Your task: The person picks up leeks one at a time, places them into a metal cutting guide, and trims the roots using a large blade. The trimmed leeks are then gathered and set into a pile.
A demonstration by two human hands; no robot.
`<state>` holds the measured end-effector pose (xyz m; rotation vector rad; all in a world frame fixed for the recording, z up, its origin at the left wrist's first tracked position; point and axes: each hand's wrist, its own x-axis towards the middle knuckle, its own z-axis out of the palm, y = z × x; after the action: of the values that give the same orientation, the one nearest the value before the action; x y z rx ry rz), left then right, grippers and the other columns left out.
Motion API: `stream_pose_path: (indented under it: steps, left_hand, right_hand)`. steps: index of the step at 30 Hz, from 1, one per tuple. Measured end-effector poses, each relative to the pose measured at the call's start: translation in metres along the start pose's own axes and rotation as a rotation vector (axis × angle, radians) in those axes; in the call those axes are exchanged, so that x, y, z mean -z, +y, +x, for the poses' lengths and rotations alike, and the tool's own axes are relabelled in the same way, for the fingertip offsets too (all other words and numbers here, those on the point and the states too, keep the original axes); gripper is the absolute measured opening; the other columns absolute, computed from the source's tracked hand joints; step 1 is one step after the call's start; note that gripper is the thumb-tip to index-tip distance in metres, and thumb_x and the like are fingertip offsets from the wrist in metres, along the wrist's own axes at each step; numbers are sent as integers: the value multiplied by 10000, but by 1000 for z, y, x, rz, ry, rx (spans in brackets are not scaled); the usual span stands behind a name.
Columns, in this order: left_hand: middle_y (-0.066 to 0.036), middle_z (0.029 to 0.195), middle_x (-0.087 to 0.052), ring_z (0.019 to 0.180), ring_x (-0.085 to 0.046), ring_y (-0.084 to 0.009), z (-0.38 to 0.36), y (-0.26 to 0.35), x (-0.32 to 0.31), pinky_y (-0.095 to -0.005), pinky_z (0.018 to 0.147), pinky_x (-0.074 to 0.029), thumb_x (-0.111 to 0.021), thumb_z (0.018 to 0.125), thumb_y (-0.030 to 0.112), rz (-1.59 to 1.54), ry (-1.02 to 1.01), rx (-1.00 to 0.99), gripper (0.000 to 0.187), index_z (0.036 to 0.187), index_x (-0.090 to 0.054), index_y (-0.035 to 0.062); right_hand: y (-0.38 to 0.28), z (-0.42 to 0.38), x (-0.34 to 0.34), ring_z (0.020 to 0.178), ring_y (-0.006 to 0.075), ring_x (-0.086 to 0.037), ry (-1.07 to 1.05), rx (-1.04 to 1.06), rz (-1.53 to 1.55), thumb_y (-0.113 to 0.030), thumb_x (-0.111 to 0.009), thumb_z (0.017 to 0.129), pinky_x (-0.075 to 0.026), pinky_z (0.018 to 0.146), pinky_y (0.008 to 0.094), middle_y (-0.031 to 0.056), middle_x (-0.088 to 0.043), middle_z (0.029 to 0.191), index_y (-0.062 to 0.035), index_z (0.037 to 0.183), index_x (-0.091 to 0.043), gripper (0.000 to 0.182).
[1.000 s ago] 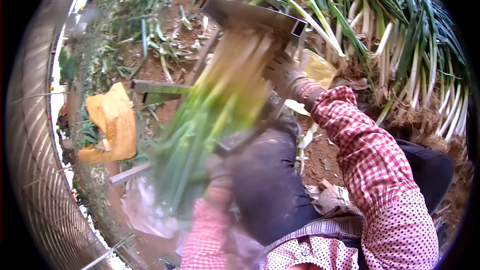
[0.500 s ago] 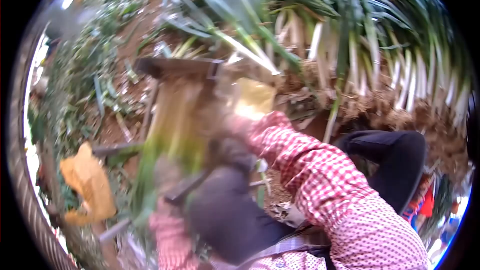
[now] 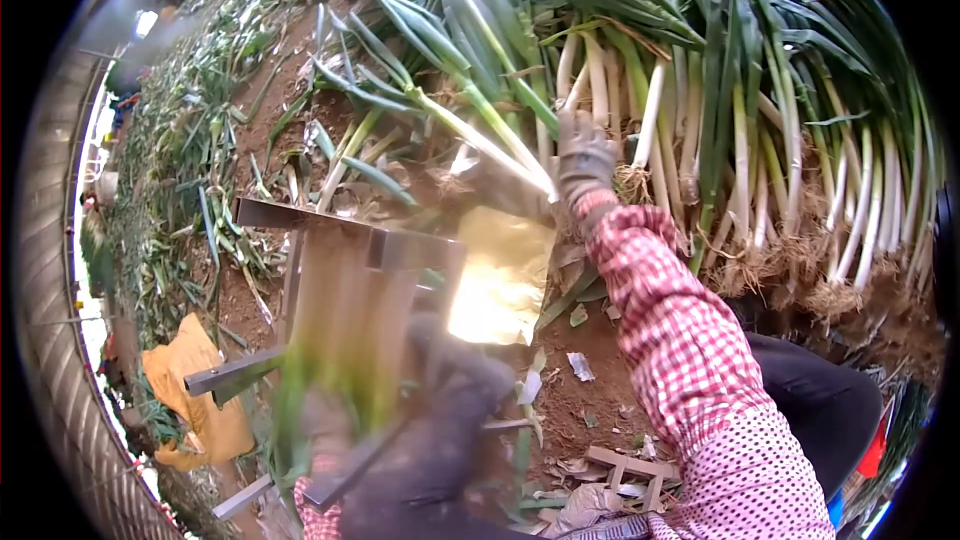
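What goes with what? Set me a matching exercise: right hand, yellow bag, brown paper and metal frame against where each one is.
1 right hand
2 yellow bag
3 brown paper
4 metal frame

A far left, beside the ribbed wall
B at the white stalks
C in the middle, with a blurred green bundle across it
D on the ground, left of the checked sleeve

Pairs: 1-B, 2-D, 3-A, 4-C.

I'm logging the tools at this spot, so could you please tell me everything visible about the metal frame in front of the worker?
The metal frame looks like grey angle-iron bars joined into an open rack: a top bar runs across, with lower bars jutting left. It stands on bare soil, tilted in this view. A blurred bundle of green onions lies in it, and the gloved left hand appears to rest on that bundle.
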<state>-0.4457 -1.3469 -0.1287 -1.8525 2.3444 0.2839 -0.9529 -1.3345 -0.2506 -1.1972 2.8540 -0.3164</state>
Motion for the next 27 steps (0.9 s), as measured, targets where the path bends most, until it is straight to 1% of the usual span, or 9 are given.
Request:
stream_pose_path:
  steps: [4, 6, 9, 15, 18, 21, 24, 26, 27]
  left_hand:
    - [-156, 954, -637, 895, -605, -263, 8, -43, 19, -368, 803, -474, -530, 965, 374, -274, -104, -164, 407, 1151, -585, 16]
    - [-104, 999, -660, 947, -616, -186, 15, -35, 63, -304, 842, -488, -561, 964, 285, -389, -246, -149, 348, 1155, -603, -3]
    - [-99, 1033, -657, 929, -624, -158, 11, 61, 145, -279, 837, -505, -574, 938, 72, -522, -54, -204, 208, 1124, -625, -5]
    - [-187, 1274, -565, 1196, -542, -343, 9, 264, 168, -397, 1024, -452, -757, 750, 57, -185, -250, -789, 690, 1372, -459, 40]
    - [-172, 1266, -570, 1183, -544, -351, 12, 297, 129, -428, 993, -461, -769, 694, 95, -108, -234, -1125, 617, 1273, -559, 140]
    - [-138, 1110, -648, 1084, -590, -359, 14, 301, 99, -409, 932, -483, -728, 744, 61, -278, -321, -1006, 429, 1153, -601, 87]
    - [-147, 1050, -637, 939, -612, -262, -18, 336, 147, -364, 814, -510, -607, 903, 153, -591, -149, -762, 256, 1126, -597, 29]
    - [-138, 1073, -629, 945, -612, -243, -27, 341, 179, -339, 808, -515, -580, 925, 194, -742, -68, -666, 303, 1173, -569, 21]
    - [-133, 1084, -625, 949, -612, -233, -28, 336, 191, -327, 806, -518, -566, 936, 214, -848, -61, -624, 327, 1196, -555, 16]
  right_hand:
    - [9, 25, 25, 771, 225, -695, -529, -124, 153, -181, -532, 960, -579, 653, 357, 115, -686, 895, -78, 1117, -588, 196]
    - [23, 6, 53, 747, 213, -671, -696, -50, 721, -120, -589, 876, -566, 663, 343, 115, -681, 875, -27, 1083, -612, 228]
    - [41, -57, 141, 652, 120, -598, -1091, -47, 1317, -143, -691, 829, -558, 587, 271, 63, -636, 857, -5, 1176, -551, 399]
    - [46, -145, 259, 841, 136, -626, -1583, -28, 1766, -192, -765, 817, -558, 773, 295, 62, -637, 963, -16, 1143, -531, 439]
    - [50, -163, 292, 902, 120, -602, -1666, 69, 1821, -239, -747, 849, -509, 856, 265, 37, -627, 1016, -20, 1168, -538, 440]
    - [69, -150, 278, 920, 122, -582, -1488, 122, 1795, -411, -607, 929, -504, 836, 284, 42, -611, 991, -45, 1191, -556, 453]
    - [82, -129, 233, 962, 201, -610, -816, 15, 1673, -431, -651, 865, -515, 840, 370, 116, -625, 1031, -57, 1261, -536, 557]
    - [87, -133, 232, 1015, 281, -615, -140, 552, 1117, -456, -697, 800, -508, 850, 420, 183, -625, 1088, -56, 1297, -513, 664]
    - [90, -144, 261, 1068, 300, -597, -299, 575, 957, -446, -724, 780, -498, 882, 432, 189, -619, 1138, -55, 1336, -483, 721]
